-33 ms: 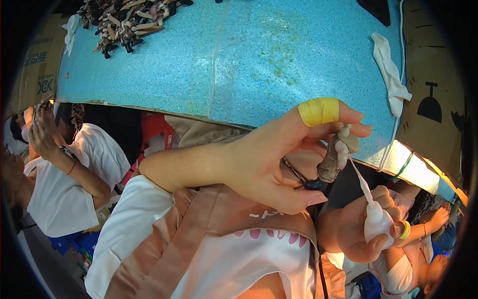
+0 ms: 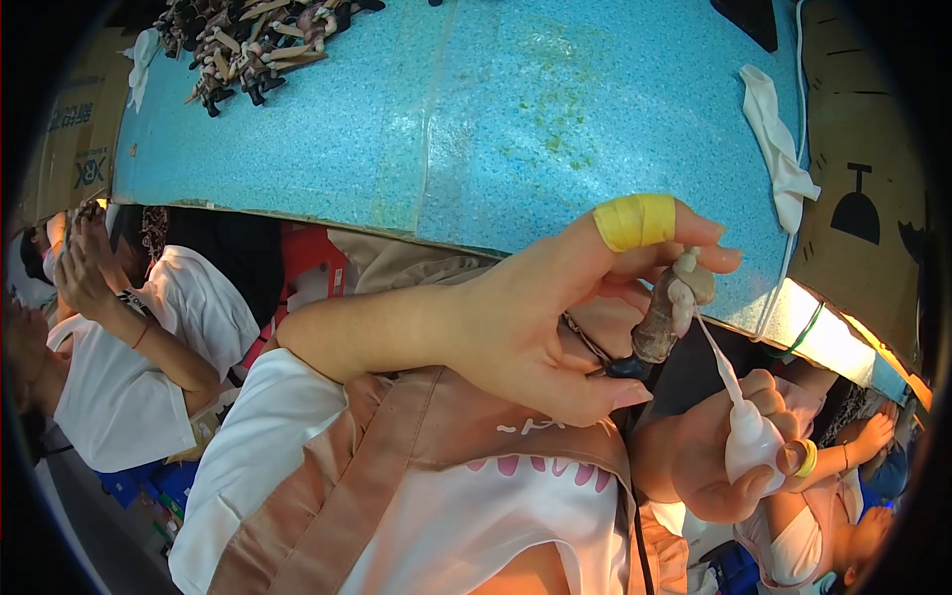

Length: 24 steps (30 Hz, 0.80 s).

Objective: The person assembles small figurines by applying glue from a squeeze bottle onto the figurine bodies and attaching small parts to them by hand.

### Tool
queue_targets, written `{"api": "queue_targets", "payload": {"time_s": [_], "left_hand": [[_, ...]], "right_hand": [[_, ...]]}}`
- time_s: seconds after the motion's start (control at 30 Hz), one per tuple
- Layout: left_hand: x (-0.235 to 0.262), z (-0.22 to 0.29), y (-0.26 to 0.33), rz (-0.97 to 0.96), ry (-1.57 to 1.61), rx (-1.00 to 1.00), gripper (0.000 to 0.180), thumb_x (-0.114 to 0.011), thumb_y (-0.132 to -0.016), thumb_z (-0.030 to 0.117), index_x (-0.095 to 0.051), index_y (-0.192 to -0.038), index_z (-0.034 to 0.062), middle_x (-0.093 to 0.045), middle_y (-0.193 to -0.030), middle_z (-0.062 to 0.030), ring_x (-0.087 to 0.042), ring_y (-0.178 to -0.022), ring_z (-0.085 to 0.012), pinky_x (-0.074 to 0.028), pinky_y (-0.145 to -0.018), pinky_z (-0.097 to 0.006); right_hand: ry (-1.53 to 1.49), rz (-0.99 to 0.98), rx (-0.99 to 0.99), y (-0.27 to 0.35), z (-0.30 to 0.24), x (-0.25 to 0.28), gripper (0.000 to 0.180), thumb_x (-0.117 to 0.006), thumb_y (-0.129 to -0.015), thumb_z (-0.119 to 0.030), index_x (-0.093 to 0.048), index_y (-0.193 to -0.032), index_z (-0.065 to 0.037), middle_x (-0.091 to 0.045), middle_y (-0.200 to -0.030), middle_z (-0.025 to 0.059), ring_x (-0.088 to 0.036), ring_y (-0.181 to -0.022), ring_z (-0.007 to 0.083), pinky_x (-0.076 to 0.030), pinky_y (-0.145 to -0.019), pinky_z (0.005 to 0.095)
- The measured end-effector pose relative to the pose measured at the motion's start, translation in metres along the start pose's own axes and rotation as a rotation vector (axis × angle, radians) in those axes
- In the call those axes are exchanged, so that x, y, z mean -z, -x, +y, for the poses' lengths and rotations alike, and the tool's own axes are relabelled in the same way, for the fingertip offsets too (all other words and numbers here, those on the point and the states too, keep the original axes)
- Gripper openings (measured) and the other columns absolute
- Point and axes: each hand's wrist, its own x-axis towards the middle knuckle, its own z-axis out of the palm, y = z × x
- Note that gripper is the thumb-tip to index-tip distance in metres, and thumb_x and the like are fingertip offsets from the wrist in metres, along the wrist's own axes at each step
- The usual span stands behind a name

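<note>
Brown cardboard box (image 2: pixel 74 149) with dark printed lettering stood at the left end of the blue table (image 2: pixel 476 119). Another brown carton (image 2: pixel 858 188), marked with a black pictogram, flanked the right end.

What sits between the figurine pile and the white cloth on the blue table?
Head view: only bare blue table between the figurine pile and the white cloth, apart from greenish stains.

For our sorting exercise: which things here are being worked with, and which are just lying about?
In use:
- left hand holding a small figure
- right hand holding a squeeze bottle, nozzle at the figure

Lying about:
- pile of figures on the blue table
- white cloth
</note>
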Motion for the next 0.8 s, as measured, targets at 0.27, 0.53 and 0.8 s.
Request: {"api": "queue_targets", "payload": {"time_s": [0.27,0.53,0.8], "left_hand": [[-0.0029,0.0015,-0.0008,0.014,0.003,0.006,0.078,-0.066,-0.072,0.004,-0.020,-0.135,0.0016,-0.039,-0.129,-0.0172,-0.048,-0.092,-0.0156,-0.043,-0.084,-0.030],[-0.0057,-0.0020,0.0030,0.028,0.110,0.043,0.081,-0.067,-0.072,0.006,-0.017,-0.135,0.0010,-0.042,-0.126,-0.0194,-0.045,-0.112,-0.0204,-0.038,-0.092,-0.034],[-0.0068,0.0015,0.0034,0.022,0.152,0.121,0.084,-0.067,-0.073,0.007,-0.013,-0.137,0.0042,-0.040,-0.125,-0.0172,-0.042,-0.115,-0.0187,-0.040,-0.090,-0.031]], "right_hand": [[0.017,-0.011,0.029,-0.0011,0.0014,0.0022,0.021,-0.053,-0.085,-0.024,-0.045,-0.098,-0.009,-0.041,-0.063,0.0035,-0.032,-0.050,0.0144,-0.023,-0.055,0.0328],[0.012,0.004,0.031,-0.0012,-0.0001,0.0007,0.022,-0.053,-0.085,-0.024,-0.045,-0.099,-0.008,-0.040,-0.064,0.0033,-0.033,-0.050,0.0147,-0.023,-0.055,0.0329],[0.012,0.010,0.019,-0.0030,-0.0016,0.0004,0.021,-0.053,-0.085,-0.023,-0.048,-0.099,-0.008,-0.041,-0.065,0.0035,-0.034,-0.050,0.0155,-0.023,-0.055,0.0331]]}}
